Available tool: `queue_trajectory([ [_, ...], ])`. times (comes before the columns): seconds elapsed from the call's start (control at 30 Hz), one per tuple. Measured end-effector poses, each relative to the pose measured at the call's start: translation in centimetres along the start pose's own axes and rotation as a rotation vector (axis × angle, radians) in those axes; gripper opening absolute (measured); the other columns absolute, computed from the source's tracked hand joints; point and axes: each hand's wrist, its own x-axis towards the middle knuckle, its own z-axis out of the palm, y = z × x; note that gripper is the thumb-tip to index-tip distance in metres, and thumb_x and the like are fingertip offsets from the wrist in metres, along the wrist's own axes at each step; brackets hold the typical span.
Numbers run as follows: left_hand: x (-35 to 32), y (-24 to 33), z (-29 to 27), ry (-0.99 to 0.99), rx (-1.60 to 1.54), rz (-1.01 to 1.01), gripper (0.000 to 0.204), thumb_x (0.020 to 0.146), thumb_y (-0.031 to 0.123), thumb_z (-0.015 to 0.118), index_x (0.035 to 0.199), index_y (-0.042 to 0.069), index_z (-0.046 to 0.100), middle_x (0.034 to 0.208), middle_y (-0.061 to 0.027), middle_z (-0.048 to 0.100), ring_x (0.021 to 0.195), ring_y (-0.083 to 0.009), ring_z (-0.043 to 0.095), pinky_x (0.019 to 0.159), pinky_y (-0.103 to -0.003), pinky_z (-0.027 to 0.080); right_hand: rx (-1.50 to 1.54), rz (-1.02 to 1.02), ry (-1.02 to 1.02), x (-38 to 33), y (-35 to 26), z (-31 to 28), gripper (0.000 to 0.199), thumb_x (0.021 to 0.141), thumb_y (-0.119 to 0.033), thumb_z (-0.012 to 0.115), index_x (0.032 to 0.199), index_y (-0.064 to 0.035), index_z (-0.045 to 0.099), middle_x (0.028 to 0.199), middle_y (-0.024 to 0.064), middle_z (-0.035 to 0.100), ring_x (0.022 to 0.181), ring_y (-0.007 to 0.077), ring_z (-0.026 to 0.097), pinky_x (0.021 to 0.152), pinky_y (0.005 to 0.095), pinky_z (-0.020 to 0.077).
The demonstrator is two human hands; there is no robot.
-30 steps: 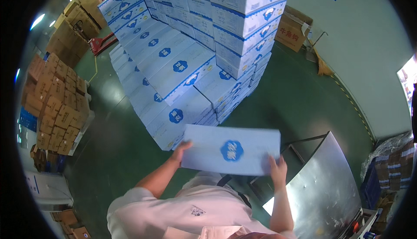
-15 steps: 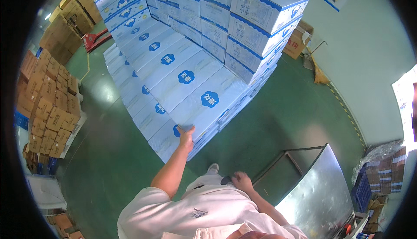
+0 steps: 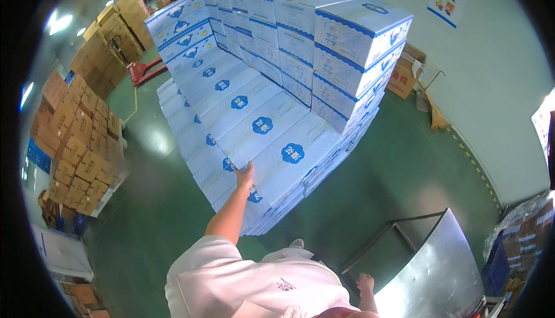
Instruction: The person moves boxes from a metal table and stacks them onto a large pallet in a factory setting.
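Now my left hand presses, fingers spread, on a white-blue box's near edge atop the stack; right hand hangs loose, holding nothing, nr the metal table.

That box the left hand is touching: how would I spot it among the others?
Find the big stepped stack of white-and-blue boxes. On its lowest step nearest the person lies the box, flat, with a round blue emblem on top. It alone has the left hand on its near corner.
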Motion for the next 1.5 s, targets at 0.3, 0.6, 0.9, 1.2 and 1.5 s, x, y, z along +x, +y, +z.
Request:
queue_trajectory([
  [0.3, -12.2, 2.5, 9.9, -0.333, 0.62, 1.091, 0.059, 0.083, 0.019, 0.06, 0.135, -0.001, 0.04, 0.135, -0.027, 0.042, 0.124, -0.041, 0.041, 0.103, -0.046, 0.035, -0.605, -0.247, -0.213, -1.1, 6.7, 4.7, 0.039, 0.079, -0.038, 0.058, 0.09, -0.0018, 0.069, 0.095, 0.0215, 0.067, 0.092, 0.036, 0.064, 0.079, 0.0444, 0.0496],
  [0.6, -24.1, -15.4, 13.8, -2.044, 1.108, 0.718, 0.038, 0.088, 0.037, 0.054, 0.11, 0.009, 0.065, 0.104, -0.0178, 0.066, 0.1, -0.0326, 0.063, 0.082, -0.04, 0.048, -0.045, -0.04, 0.104, -11.2, 0.2, -0.7, 0.041, 0.083, -0.038, 0.057, 0.104, -0.0033, 0.065, 0.103, 0.0176, 0.067, 0.098, 0.0329, 0.063, 0.086, 0.0415, 0.0489],
  [0.9, -16.2, -16.9, 14.9, -1.741, 1.433, 0.706, 0.036, 0.084, 0.035, 0.062, 0.092, 0.0, 0.068, 0.08, -0.0127, 0.067, 0.07, -0.0252, 0.062, 0.069, -0.037, 0.05, -0.099, 0.304, 0.048, -15.4, 14.7, 2.2, 0.047, 0.08, -0.039, 0.053, 0.107, -0.0031, 0.066, 0.109, 0.0197, 0.065, 0.102, 0.0342, 0.061, 0.088, 0.0425, 0.0483],
  [1.2, -16.9, -18.9, 21.5, -1.528, 1.242, 0.276, 0.04, 0.082, 0.032, 0.063, 0.103, -0.002, 0.066, 0.089, -0.016, 0.069, 0.085, -0.0256, 0.066, 0.078, -0.035, 0.05, 0.048, 0.369, 0.149, -15.6, 19.1, 0.8, 0.048, 0.08, -0.041, 0.053, 0.104, -0.0021, 0.066, 0.107, 0.0204, 0.065, 0.101, 0.0351, 0.061, 0.088, 0.0426, 0.0483],
  [1.5, -27.5, -19.5, 16.8, -1.704, 1.346, 0.425, 0.04, 0.082, 0.033, 0.064, 0.102, -0.002, 0.067, 0.088, -0.0139, 0.07, 0.084, -0.0232, 0.066, 0.077, -0.035, 0.051, 0.273, 0.196, 0.508, -12.4, 18.9, -12.8, 0.039, 0.079, -0.037, 0.056, 0.097, -0.004, 0.067, 0.1, 0.0194, 0.066, 0.096, 0.0352, 0.063, 0.084, 0.042, 0.0497],
])
